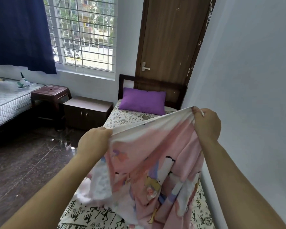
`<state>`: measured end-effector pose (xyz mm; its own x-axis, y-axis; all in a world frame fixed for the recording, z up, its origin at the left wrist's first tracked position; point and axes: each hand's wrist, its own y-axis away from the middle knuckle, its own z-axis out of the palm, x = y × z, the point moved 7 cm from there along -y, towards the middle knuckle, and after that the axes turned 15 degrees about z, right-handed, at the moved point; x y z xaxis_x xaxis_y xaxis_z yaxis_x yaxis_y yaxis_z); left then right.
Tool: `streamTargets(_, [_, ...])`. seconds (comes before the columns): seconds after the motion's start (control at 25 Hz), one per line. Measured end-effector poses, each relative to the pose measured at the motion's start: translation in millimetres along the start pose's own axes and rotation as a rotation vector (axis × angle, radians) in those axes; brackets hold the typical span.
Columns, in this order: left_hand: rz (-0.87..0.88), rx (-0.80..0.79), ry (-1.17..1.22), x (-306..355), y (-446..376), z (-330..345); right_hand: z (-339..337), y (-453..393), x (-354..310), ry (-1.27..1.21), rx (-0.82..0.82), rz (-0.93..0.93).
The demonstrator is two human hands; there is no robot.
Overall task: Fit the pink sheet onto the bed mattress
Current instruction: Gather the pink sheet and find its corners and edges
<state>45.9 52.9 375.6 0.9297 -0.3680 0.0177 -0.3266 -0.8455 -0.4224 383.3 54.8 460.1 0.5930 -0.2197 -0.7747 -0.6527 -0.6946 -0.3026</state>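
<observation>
The pink sheet, printed with cartoon figures and edged in white, hangs stretched between both hands above the bed. My left hand grips its upper left edge. My right hand grips the upper right edge, bunched in the fingers. The sheet's lower part drapes down onto the bed mattress, which is covered by a white sheet with black figure prints. A purple pillow lies at the head of the bed.
A white wall runs along the bed's right side. A brown door stands behind the headboard. A low cabinet and a plastic stool sit left of the bed. A second mattress lies at far left.
</observation>
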Motion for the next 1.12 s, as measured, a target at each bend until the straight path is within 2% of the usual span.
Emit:
streamTargets(0.12, [-0.085,-0.081,0.023,-21,5,28,-2,-6,-1,-0.020,-0.002,0.020])
streamTargets(0.24, [-0.166,-0.234,0.050,-39,21,60,0,-14,5,-0.062,0.009,0.091])
streamTargets(0.28, [-0.170,-0.195,0.070,-40,23,62,0,-16,8,-0.075,0.008,0.121])
streamTargets(0.4, [-0.177,0.122,0.136,-40,16,37,2,-22,17,-0.107,-0.001,0.183])
streamTargets(0.48, [-0.158,0.216,0.078,-44,11,27,3,-22,22,-0.120,-0.006,0.211])
streamTargets(0.56, [-0.095,0.194,0.046,-43,12,35,3,-21,20,-0.125,0.000,0.210])
streamTargets(0.68, [-0.041,0.046,0.159,-25,30,75,4,-21,11,-0.118,0.006,0.185])
streamTargets(0.8, [-0.171,0.033,0.264,-14,42,102,4,-22,3,-0.099,0.003,0.157])
streamTargets(0.92, [-0.242,0.112,0.334,-13,42,112,7,-26,-4,-0.077,-0.004,0.163])
streamTargets(0.96, [-0.229,0.114,0.391,-10,44,117,8,-27,-7,-0.066,-0.004,0.165])
streamTargets(1.0, [-0.126,0.102,0.410,-1,48,126,9,-29,-9,-0.060,-0.006,0.164])
streamTargets(1.08, [0.186,0.000,0.301,30,61,150,12,-34,-13,-0.053,-0.009,0.159])
streamTargets(1.12, [0.275,-0.088,0.247,44,68,165,13,-35,-14,-0.043,-0.011,0.159])
